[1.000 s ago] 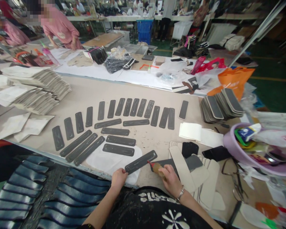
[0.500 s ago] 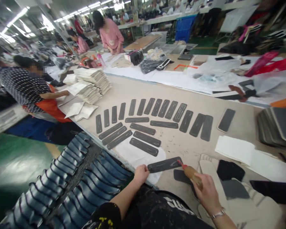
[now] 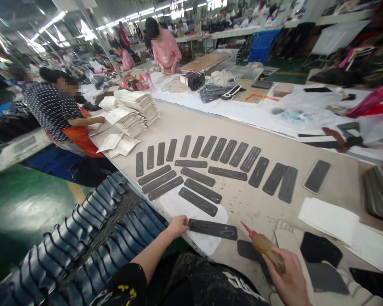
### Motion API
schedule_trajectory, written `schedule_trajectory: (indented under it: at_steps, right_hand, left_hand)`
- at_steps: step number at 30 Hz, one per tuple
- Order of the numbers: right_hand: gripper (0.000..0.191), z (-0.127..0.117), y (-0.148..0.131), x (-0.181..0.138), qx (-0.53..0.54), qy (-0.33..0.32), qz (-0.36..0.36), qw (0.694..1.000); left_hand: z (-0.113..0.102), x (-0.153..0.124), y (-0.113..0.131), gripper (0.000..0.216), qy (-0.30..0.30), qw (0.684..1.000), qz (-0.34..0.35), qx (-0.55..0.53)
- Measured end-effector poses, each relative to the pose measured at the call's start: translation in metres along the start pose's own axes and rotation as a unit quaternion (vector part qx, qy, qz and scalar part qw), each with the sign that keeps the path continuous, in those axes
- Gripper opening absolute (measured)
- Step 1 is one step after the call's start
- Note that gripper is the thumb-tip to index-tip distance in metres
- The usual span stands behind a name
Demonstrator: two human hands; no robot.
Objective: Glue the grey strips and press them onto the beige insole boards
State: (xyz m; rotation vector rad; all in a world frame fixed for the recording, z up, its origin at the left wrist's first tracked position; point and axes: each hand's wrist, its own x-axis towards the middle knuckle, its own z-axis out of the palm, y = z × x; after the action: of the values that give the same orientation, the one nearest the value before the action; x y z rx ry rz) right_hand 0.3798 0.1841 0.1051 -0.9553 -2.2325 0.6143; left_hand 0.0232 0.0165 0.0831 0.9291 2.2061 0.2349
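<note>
My left hand (image 3: 178, 226) pinches the nine o'clock end of a dark-grey rectangular strip (image 3: 213, 229) at my twelve o'clock; my right hand (image 3: 287, 270) clasps an amber bottle (image 3: 263, 245), red pointed nozzle (image 3: 248, 229) near the strip's three o'clock end.

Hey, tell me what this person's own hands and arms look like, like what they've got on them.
Both the left hand and the right hand are bare, without gloves. The left sleeve is black with yellow marks and ends around the elbow, leaving the forearm uncovered. The right sleeve, if any, is out of view.
</note>
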Motion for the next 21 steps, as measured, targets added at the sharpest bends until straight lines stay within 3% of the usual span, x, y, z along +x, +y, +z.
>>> schedule_trajectory:
  at_steps: [3, 6, 10, 15, 21]
  right_hand:
    - [0.037, -0.011, -0.007, 0.002, -0.001, 0.017, 0.032, 0.999]
    - [0.038, -0.014, -0.013, 0.000, 0.001, 0.017, 0.057, 0.998]
    - [0.034, -0.014, -0.024, -0.001, 0.002, 0.000, 0.068, 0.998]
    - [0.033, -0.013, -0.033, -0.001, 0.010, 0.005, 0.078, 0.997]
    - [0.032, -0.019, -0.036, -0.005, 0.020, 0.032, 0.119, 0.992]
  left_hand:
    - [-0.037, 0.006, -0.021, 0.010, 0.000, 0.999, -0.015, 0.031]
    - [-0.072, 0.016, -0.039, 0.026, 0.021, 0.997, -0.034, 0.059]
    - [-0.104, 0.035, -0.052, 0.033, 0.044, 0.994, -0.041, 0.090]
    - [-0.122, 0.061, -0.062, 0.033, 0.049, 0.989, -0.044, 0.134]
    - [-0.117, 0.076, -0.062, 0.013, 0.034, 0.978, -0.041, 0.200]
